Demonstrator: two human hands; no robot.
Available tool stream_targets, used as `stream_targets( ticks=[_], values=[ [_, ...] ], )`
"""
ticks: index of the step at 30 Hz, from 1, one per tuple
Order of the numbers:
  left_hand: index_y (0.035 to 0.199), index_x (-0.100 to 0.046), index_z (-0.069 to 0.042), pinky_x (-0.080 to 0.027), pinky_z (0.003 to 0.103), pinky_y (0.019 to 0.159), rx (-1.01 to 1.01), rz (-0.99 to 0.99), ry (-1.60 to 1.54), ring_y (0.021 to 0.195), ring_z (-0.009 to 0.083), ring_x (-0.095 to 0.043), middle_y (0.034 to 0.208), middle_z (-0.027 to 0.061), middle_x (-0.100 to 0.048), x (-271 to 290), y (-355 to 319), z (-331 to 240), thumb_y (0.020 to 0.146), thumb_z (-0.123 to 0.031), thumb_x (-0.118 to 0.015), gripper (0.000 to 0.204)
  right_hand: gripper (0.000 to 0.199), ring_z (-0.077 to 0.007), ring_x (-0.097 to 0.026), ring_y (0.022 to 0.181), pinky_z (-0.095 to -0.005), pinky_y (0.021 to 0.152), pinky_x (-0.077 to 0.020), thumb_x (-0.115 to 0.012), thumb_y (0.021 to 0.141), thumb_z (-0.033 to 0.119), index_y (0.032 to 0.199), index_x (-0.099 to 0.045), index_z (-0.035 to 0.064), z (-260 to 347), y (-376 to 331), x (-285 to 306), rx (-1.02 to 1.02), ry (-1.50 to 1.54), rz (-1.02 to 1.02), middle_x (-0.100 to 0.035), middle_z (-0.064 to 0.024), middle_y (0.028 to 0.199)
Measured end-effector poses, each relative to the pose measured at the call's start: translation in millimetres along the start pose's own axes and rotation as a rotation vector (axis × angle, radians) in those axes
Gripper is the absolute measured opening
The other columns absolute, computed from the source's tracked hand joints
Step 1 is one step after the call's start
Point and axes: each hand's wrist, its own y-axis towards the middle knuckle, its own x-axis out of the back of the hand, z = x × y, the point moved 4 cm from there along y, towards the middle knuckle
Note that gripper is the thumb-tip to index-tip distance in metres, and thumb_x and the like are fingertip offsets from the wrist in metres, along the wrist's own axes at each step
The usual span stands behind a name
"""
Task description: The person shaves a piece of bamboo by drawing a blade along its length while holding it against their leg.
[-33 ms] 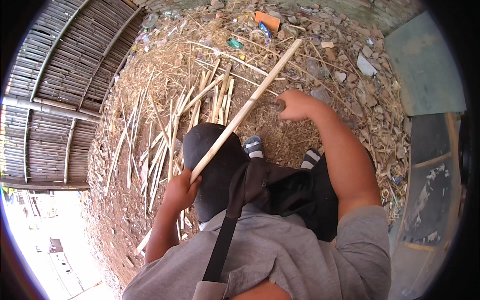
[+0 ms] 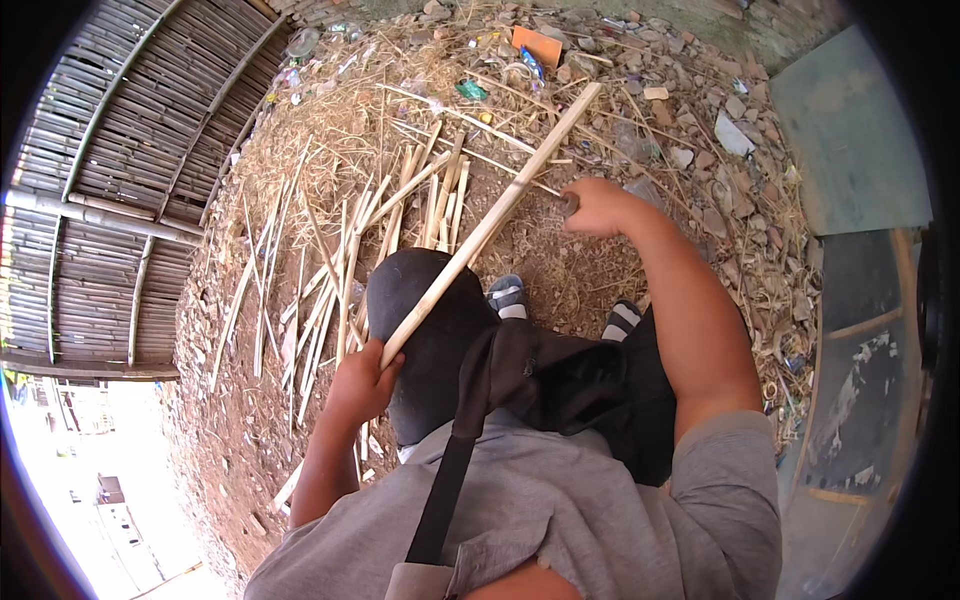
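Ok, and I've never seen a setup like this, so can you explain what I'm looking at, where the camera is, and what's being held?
There's no machine here, just a person's two bare hands. The view comes from a wide fisheye camera worn on the head, looking down, so straight edges bend near the rim. The grey shirt below belongs to the wearer.

The left hand grips the lower end of a long pale strip, which slants up and to the right. The right hand is closed around a small brown object, perhaps a handle; the fingers hide most of it.

On the ground lie more pale strips, dry straw and rubble. A slatted panel stands at the left.
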Motion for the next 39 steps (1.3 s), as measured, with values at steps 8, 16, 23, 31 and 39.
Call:
stream_targets(
  ticks=[8, 16, 23, 31, 39],
  values=[
    [0.088, -0.052, -0.002, -0.047, 0.055, 0.066, 0.01, 0.021, 0.016, 0.077, 0.0507, -0.062, 0.076, 0.0266, -0.063, 0, 1, 3, 0.097, -0.032, -0.066, 0.034, 0.037, -0.0373, -0.07, 0.097, -0.0443, 0.085, -0.056, -0.068, 0.074, 0.017, 0.108, -0.071, 0.0032, 48, -15, -10, 0.081, -0.068, 0.056, -0.072, -0.0225, 0.102],
    [0.089, -0.052, -0.003, -0.047, 0.056, 0.065, -0.008, -0.009, -0.001, 0.074, 0.0509, -0.062, 0.074, 0.0266, -0.063, -2, 1, 1, 0.096, -0.03, -0.066, 0.032, 0.028, -0.0386, -0.07, 0.09, -0.045, 0.08, -0.0554, -0.069, 0.073, 0.019, 0.096, -0.072, 0.0036, -6, 8, 0, -0.06, 0.056, -0.043, -0.072, -0.0216, 0.092],
    [0.088, -0.052, -0.003, -0.047, 0.056, 0.063, -0.056, -0.023, -0.012, 0.073, 0.0506, -0.062, 0.072, 0.0264, -0.063, -6, 2, 11, 0.097, -0.029, -0.066, 0.031, 0.033, -0.0368, -0.068, 0.081, -0.0445, 0.076, -0.0532, -0.073, 0.072, 0.021, 0.097, -0.07, 0.0002, 47, -14, -15, 0.207, -0.068, 0.07, -0.071, -0.0205, 0.088],
    [0.089, -0.053, -0.002, -0.047, 0.056, 0.066, -0.038, -0.051, 0.012, 0.075, 0.0512, -0.062, 0.074, 0.0273, -0.063, -1, -1, -2, 0.096, -0.028, -0.066, 0.029, 0.039, -0.0353, -0.07, 0.094, -0.0417, 0.082, -0.0553, -0.069, 0.074, 0.018, 0.109, -0.071, 0.0039, 1, -7, 10, -0.108, 0.115, -0.048, -0.072, -0.0192, 0.097],
    [0.089, -0.053, -0.003, -0.048, 0.056, 0.065, -0.03, -0.025, 0.033, 0.076, 0.051, -0.063, 0.075, 0.0265, -0.064, -3, -1, 5, 0.096, -0.031, -0.066, 0.032, 0.035, -0.0373, -0.069, 0.084, -0.0465, 0.076, -0.054, -0.072, 0.072, 0.021, 0.103, -0.071, 0.0044, 40, -10, -10, 0.121, -0.036, 0.065, -0.071, -0.0178, 0.087]
  ],
)
